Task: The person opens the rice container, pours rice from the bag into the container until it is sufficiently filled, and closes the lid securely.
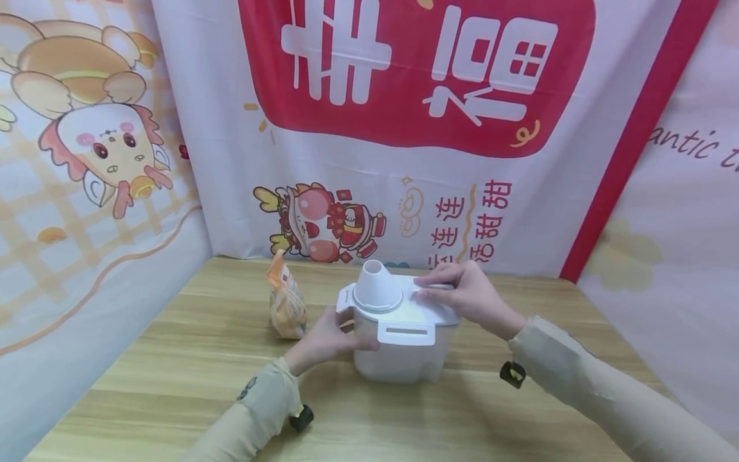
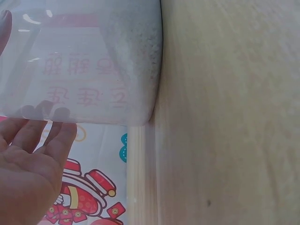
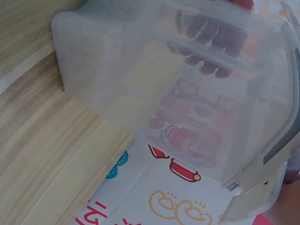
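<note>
The left hand [image 1: 328,337] held the translucent container [image 1: 398,360] around one side, while the right hand [image 1: 470,292] rested with fingers extended on its white lid [image 1: 430,310]; the container stood on the wooden tabletop [image 1: 190,385], near an orange packet [image 1: 287,307].

On the pale wood-grain table [image 1: 173,366] before you, an orange-and-cream soft pouch [image 1: 288,309] stands left of the translucent plastic box [image 1: 398,360]; a hollow white cone [image 1: 376,289] sits on its flat white lid [image 1: 417,314]; a red-and-white printed cloth [image 1: 346,157] hangs behind.
</note>
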A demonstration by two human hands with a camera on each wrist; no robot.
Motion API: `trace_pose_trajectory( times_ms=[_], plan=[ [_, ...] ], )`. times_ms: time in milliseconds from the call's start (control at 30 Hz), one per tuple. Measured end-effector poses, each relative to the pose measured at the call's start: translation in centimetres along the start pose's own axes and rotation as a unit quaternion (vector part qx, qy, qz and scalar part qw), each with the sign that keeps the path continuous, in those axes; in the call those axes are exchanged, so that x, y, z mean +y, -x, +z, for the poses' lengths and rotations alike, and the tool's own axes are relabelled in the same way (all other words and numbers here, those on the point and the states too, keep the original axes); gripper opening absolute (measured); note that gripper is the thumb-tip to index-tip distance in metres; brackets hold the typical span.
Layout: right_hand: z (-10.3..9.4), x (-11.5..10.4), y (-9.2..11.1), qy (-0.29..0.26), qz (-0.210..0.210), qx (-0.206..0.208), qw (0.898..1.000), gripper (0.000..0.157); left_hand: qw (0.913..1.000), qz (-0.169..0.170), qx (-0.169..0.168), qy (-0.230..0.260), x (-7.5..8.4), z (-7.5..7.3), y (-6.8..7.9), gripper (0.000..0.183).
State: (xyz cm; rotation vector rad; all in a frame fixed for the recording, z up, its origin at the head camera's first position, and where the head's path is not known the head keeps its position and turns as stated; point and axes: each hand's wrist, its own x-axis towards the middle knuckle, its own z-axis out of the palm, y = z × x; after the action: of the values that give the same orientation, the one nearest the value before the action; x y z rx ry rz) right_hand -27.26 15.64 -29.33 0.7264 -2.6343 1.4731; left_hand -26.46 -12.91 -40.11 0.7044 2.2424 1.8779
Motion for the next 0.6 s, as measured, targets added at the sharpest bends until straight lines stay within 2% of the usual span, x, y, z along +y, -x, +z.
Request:
trace_pose_trajectory(
  times_ms=[600],
  plan=[
    [-0.02,-0.16,0.03,0.007,0.002,-0.001,1.0,0.022,0.9999,0.0,0.006,-0.01,-0.11,-0.08,-0.13,0.079]
  ],
)
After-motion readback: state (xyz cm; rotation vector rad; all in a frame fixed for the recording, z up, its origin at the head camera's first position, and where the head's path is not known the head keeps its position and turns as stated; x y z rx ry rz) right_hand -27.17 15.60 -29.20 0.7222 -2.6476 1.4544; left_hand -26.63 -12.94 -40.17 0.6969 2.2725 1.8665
